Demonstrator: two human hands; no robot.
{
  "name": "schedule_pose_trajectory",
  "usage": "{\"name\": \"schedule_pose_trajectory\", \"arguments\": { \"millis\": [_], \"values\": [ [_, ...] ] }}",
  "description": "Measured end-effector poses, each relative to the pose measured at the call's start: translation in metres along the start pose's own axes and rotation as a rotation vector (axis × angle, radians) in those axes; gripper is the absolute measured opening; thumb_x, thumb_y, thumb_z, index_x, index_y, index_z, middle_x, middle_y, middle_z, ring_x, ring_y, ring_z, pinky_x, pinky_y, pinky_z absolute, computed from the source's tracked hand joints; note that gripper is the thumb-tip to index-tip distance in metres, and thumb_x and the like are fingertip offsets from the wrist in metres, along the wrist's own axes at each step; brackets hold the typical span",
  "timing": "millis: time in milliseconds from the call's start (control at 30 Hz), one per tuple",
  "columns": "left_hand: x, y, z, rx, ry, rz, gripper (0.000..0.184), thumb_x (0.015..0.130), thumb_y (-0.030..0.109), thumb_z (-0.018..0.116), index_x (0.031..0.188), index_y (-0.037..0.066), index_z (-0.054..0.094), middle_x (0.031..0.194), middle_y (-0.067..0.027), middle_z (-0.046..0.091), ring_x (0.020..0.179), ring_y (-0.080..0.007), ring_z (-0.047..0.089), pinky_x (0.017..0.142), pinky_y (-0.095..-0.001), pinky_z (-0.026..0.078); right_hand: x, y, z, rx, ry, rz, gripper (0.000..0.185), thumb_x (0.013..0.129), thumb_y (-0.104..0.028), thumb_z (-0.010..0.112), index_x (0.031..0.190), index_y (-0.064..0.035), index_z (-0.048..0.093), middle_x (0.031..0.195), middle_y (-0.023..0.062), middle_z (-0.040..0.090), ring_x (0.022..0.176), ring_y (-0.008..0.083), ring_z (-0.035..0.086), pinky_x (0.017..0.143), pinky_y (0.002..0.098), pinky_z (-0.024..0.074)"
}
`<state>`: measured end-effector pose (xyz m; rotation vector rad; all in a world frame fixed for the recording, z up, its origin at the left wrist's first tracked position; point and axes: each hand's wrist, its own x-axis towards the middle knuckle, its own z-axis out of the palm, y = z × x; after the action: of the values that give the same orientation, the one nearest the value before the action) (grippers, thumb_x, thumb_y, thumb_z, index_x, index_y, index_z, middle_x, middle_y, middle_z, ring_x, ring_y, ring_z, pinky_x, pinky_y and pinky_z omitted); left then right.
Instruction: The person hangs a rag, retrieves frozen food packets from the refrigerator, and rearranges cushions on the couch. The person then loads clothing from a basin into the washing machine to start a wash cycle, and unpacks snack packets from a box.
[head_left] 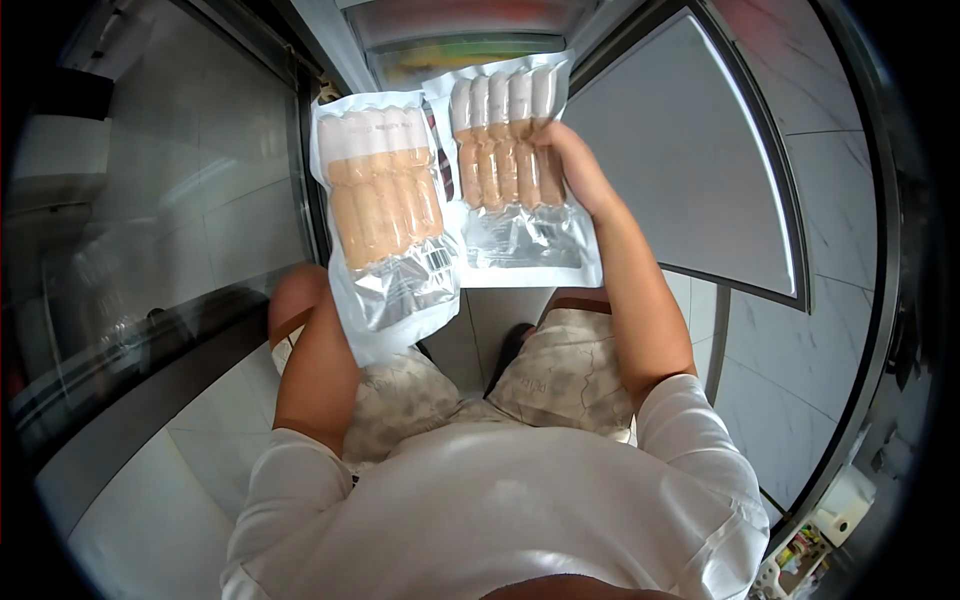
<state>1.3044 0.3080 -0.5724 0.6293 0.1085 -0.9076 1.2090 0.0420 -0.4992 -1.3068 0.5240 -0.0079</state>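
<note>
Two clear-and-white vacuum packs of sausages are held up side by side in front of me. My right hand (570,165) grips the right sausage pack (512,180) by its right side, thumb across the sausages and the other fingers hidden behind. The left sausage pack (385,200) tilts slightly and its edge touches the right one. My left forearm (320,370) runs up behind this left pack, which covers the left hand and seems to rest in it. Both packs show sausages in the upper part and flat clear film below.
An open fridge or freezer compartment with a drawer (465,55) lies beyond the packs. Its grey-panelled door (690,150) stands open at right. A dark-framed glass panel (230,190) is at left. My knees are bent below the packs. A small shelf (800,560) with items stands at lower right.
</note>
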Motion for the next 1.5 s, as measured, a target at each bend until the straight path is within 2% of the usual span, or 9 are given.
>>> {"name": "schedule_pose_trajectory", "arguments": {
  "millis": [500,633,833,900,1133,1267,1300,1400,1500],
  "values": [
    [0.030,0.018,-0.001,-0.072,-0.196,0.006,0.057,0.105,0.039,0.049,0.147,0.001,0.046,0.114,-0.0138,0.061,0.103,-0.0245,0.062,0.093,-0.0403,0.053,0.013,0.009,-0.025,0.223,0.050,0.095,0.034,0.091,-0.029,0.060,0.109,-0.0010,0.065,0.105,0.0110,0.067,0.093,0.0183,0.064,0.090,0.0307,0.0512],
    [0.034,0.012,-0.017,-0.153,-0.291,-0.044,0.058,0.106,0.038,0.048,0.151,0.002,0.041,0.127,-0.0161,0.063,0.109,-0.0292,0.064,0.094,-0.0428,0.056,0.009,0.003,-0.020,0.288,0.024,0.117,0.036,0.090,-0.030,0.061,0.110,-0.0005,0.065,0.105,0.0118,0.067,0.093,0.0198,0.065,0.089,0.0313,0.0518],
    [0.016,0.005,0.033,-0.070,0.016,0.058,0.061,0.107,0.043,0.044,0.153,0.003,0.040,0.130,-0.0160,0.063,0.114,-0.0297,0.064,0.099,-0.0459,0.053,0.006,-0.001,-0.016,0.088,0.026,0.114,0.044,0.090,-0.036,0.059,0.114,0.0004,0.065,0.109,0.0127,0.068,0.095,0.0203,0.066,0.090,0.0314,0.0516],
    [0.012,0.005,0.043,-0.136,0.051,0.033,0.054,0.107,0.045,0.044,0.144,0.006,0.049,0.123,-0.0130,0.064,0.112,-0.0264,0.063,0.101,-0.0419,0.051,0.010,0.009,-0.014,0.100,-0.028,0.139,0.045,0.092,-0.037,0.057,0.117,0.0003,0.062,0.110,0.0115,0.067,0.100,0.0195,0.065,0.095,0.0299,0.0485],
    [0.036,-0.006,0.005,0.148,0.368,-0.069,0.055,0.105,0.055,0.045,0.139,0.011,0.045,0.127,-0.0072,0.059,0.114,-0.0222,0.059,0.100,-0.0378,0.049,0.002,0.027,0.036,0.065,-0.226,-0.038,0.038,0.098,-0.029,0.050,0.126,-0.0039,0.054,0.122,0.0079,0.059,0.117,0.0171,0.054,0.108,0.0317,0.0377],
    [0.043,-0.025,0.001,0.516,0.385,0.054,0.063,0.102,0.063,0.050,0.139,0.013,0.039,0.133,-0.0062,0.056,0.120,-0.0197,0.057,0.100,-0.0374,0.048,0.002,0.046,0.050,-0.024,-0.280,0.126,0.058,0.098,-0.048,0.054,0.134,-0.0030,0.051,0.119,0.0070,0.061,0.102,0.0162,0.056,0.088,0.0297,0.0459],
    [0.036,-0.024,0.020,0.514,0.428,0.039,0.066,0.101,0.062,0.053,0.141,0.011,0.037,0.136,-0.0106,0.055,0.124,-0.0214,0.056,0.103,-0.0392,0.048,0.002,0.045,0.059,-0.080,-0.259,0.171,0.065,0.099,-0.054,0.053,0.136,-0.0012,0.050,0.122,0.0092,0.061,0.108,0.0164,0.057,0.093,0.0310,0.0462],
    [0.038,-0.028,0.008,0.482,0.446,-0.004,0.066,0.100,0.056,0.060,0.141,0.009,0.037,0.133,-0.0141,0.056,0.120,-0.0224,0.059,0.099,-0.0406,0.051,-0.009,0.036,0.067,0.119,-0.208,0.192,0.061,0.096,-0.044,0.066,0.134,0.0020,0.053,0.122,0.0114,0.065,0.112,0.0175,0.061,0.097,0.0335,0.0486],
    [0.036,-0.021,0.005,0.661,0.432,0.010,0.065,0.097,0.040,0.072,0.141,0.006,0.039,0.127,-0.0148,0.061,0.113,-0.0222,0.064,0.092,-0.0394,0.056,0.008,0.051,0.052,0.085,-0.183,0.181,0.060,0.082,-0.017,0.083,0.130,0.0062,0.056,0.115,0.0139,0.070,0.107,0.0210,0.068,0.095,0.0349,0.0540]
  ]
}}
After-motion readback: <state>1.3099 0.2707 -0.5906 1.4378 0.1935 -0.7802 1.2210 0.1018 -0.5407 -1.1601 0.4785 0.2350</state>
